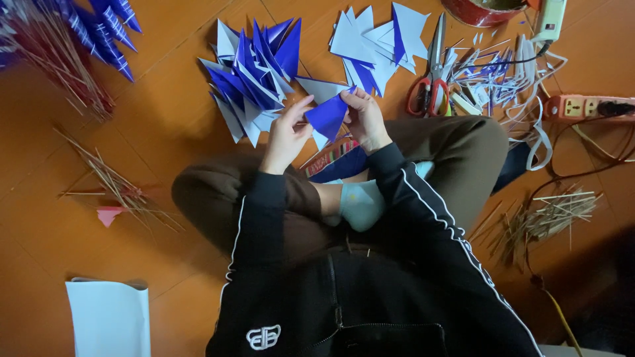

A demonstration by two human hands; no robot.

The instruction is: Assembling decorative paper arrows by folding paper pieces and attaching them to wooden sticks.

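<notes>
I sit cross-legged on an orange-brown floor. My left hand [288, 135] and my right hand [366, 118] together pinch a blue paper triangle [327, 117] with a white underside, held just above my knees. The left fingers grip its left corner, the right fingers its upper right edge. Just beyond my hands lies a pile of blue and white paper triangles [254, 76]. A second, mostly white pile [377, 43] lies farther right.
Red-handled scissors [430, 79] lie right of the piles, beside paper strip scraps [493, 76]. A power strip [585, 106] and glue gun [549, 20] sit at the far right. Thin sticks [119, 188] lie left, more sticks [549, 218] right. A white paper roll [106, 317] lies near left.
</notes>
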